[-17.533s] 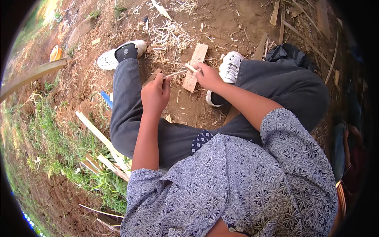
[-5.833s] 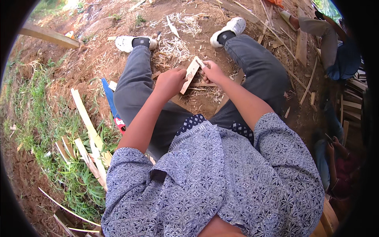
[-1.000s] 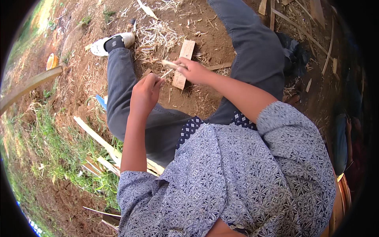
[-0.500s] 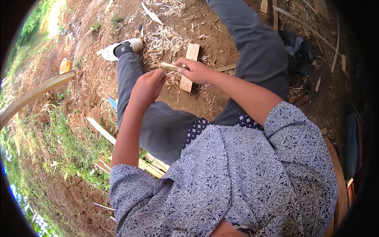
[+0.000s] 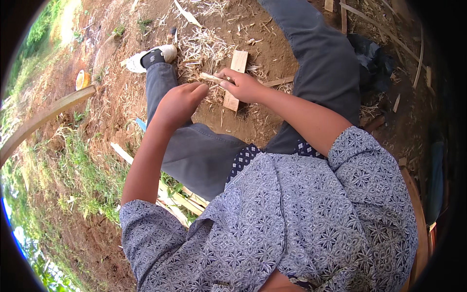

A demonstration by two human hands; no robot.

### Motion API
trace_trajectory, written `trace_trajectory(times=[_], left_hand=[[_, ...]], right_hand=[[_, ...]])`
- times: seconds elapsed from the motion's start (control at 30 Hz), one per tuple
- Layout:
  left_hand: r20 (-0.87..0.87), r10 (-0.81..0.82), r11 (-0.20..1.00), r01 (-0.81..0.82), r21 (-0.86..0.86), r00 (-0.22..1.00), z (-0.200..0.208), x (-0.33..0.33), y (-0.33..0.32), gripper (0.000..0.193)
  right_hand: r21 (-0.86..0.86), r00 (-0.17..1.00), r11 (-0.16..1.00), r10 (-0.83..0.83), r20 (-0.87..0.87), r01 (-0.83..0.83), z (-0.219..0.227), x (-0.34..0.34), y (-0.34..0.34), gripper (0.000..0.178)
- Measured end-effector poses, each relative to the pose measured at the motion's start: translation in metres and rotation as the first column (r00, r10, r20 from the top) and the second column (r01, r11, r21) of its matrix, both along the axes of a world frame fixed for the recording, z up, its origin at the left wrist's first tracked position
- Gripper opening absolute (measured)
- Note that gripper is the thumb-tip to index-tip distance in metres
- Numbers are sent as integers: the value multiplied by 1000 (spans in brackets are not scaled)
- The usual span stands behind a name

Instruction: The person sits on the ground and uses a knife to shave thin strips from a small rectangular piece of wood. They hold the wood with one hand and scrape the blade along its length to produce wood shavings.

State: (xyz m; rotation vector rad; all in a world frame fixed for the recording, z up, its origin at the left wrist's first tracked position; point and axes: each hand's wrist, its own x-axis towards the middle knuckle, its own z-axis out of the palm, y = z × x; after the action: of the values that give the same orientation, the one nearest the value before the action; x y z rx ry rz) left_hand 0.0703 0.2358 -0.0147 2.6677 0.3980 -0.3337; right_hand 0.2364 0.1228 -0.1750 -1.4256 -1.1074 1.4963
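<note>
My right hand (image 5: 242, 85) is closed on a short, pale piece of wood (image 5: 210, 78), which sticks out to the left past the fingers. What else lies inside that grip is hidden. Just left of it, my left hand (image 5: 181, 103) is closed with its back turned up. A thin pale wood strip (image 5: 214, 86) runs from its fingertips toward the right hand; most of the strip is covered. Below and beyond the hands, a flat wooden block (image 5: 238, 65) lies on the soil between my legs.
Wood shavings (image 5: 206, 46) cover the ground past the hands. Long slats (image 5: 187, 202) lie by my left thigh. A curved wooden pole (image 5: 48, 113) reaches in at left, near an orange-yellow object (image 5: 82, 79). Dark plastic sheeting (image 5: 369, 58) sits beyond my right leg.
My left hand has turned over slightly, its elbow swinging outward to the left. The right hand keeps its grip on the pale wood and has hardly moved.
</note>
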Motion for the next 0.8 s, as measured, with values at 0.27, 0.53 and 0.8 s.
trace_trajectory(times=[0.27, 0.53, 0.8], left_hand=[[-138, 40, 990, -21, 136, 990, -4, -6, 13, 17], [-89, 195, 949, -164, 270, 977, -16, -8, -1, 18], [-52, 373, 888, -340, 310, 926, -30, -33, -44, 10]], right_hand=[[12, 999, 1000, -9, -41, 9, -17, -7, 1, 33], [-329, 984, 944, 58, 169, 1, -86, 5, -3, 34], [-300, 945, 946, -20, 325, 123, -116, 10, -18, 34]])
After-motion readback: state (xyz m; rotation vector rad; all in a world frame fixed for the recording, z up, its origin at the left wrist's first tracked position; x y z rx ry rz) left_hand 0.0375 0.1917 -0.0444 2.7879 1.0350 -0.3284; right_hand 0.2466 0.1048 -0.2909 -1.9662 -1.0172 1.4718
